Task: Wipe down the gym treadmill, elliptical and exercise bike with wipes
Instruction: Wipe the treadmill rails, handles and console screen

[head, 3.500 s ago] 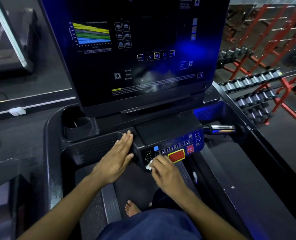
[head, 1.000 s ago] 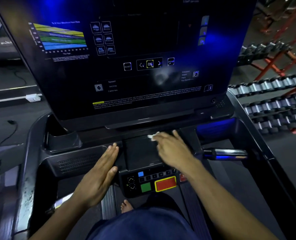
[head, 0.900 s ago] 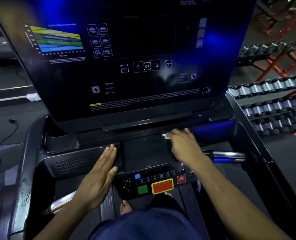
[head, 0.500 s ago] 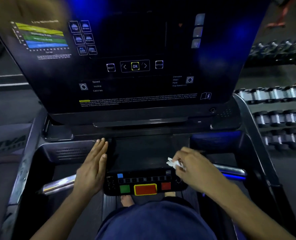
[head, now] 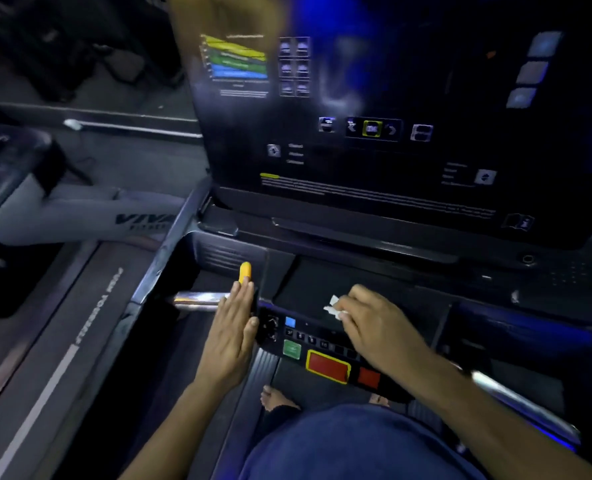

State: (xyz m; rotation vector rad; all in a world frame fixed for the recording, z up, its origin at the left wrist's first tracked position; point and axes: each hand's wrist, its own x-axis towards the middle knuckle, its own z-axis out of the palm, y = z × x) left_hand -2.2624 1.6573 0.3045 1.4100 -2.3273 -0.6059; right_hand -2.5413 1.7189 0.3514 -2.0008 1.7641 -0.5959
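Note:
I stand on a black treadmill whose big dark console screen point(head: 374, 126) fills the upper right. Below it sits the control panel point(head: 322, 355) with a green button, a red stop button and a row of small keys. My right hand point(head: 374, 327) pinches a small crumpled white wipe point(head: 334, 306) and presses it on the flat black tray just above the keys. My left hand point(head: 234, 334) lies flat, fingers together, against the panel's left edge. A small yellow-orange object point(head: 245, 271) sits just beyond my left fingertips.
A chrome handgrip point(head: 197, 299) sticks out left of the panel and another one point(head: 516, 400) runs under my right forearm. A neighbouring treadmill point(head: 80, 216) with a grey shroud and its belt lies to the left. My bare feet point(head: 277, 398) are on the belt below.
The view has swung left, so the neighbouring treadmill shows now. My right hand moved the wipe from the tray's right end to its middle front. My left hand stays at the panel's left edge.

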